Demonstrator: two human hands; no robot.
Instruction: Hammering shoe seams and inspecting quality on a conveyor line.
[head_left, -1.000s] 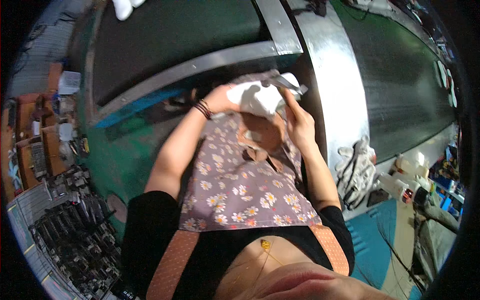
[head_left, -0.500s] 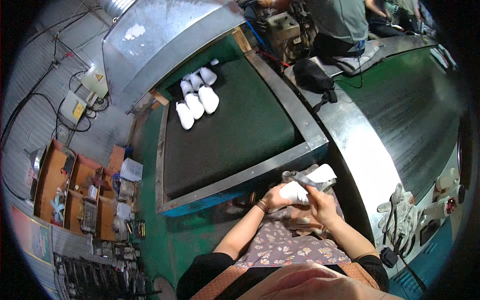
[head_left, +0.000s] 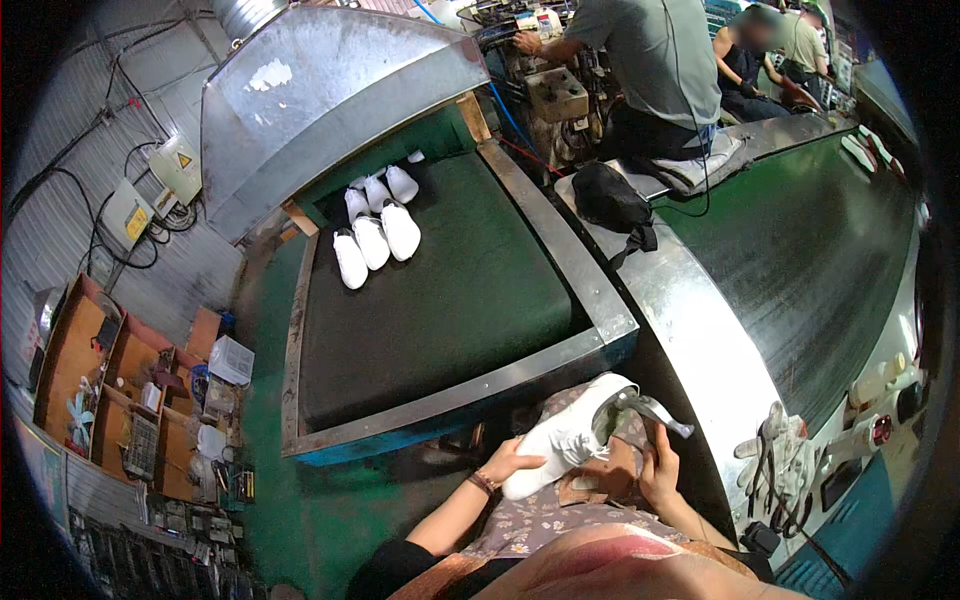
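Note:
A white lace-up sneaker [head_left: 562, 437] lies tilted over my lap, its toe toward the lower left and its opening toward the upper right. My left hand [head_left: 512, 462] is closed around the toe end. At the opening is a grey metal tool [head_left: 662, 412] with a curved, hammer-like head. Right below that tool, my right hand [head_left: 658, 472] has its fingers curled up against it; the grip itself is partly hidden. Beneath the shoe, a floral apron [head_left: 525, 522] with a brown patch covers my lap.
Several white shoes [head_left: 372, 242] stand on the dark conveyor belt [head_left: 450, 300], bordered by a metal frame [head_left: 470, 385]. At right, a metal ledge [head_left: 715, 350] holds gloves [head_left: 775, 450] and a black bag [head_left: 608, 195]. Shelves [head_left: 130, 390] stand left. Other people [head_left: 660, 70] work at the back.
The sneaker has turned and come lower, now showing its laces and opening. My right hand has shifted right and down, and the tool's head has swung from the left to the right side.

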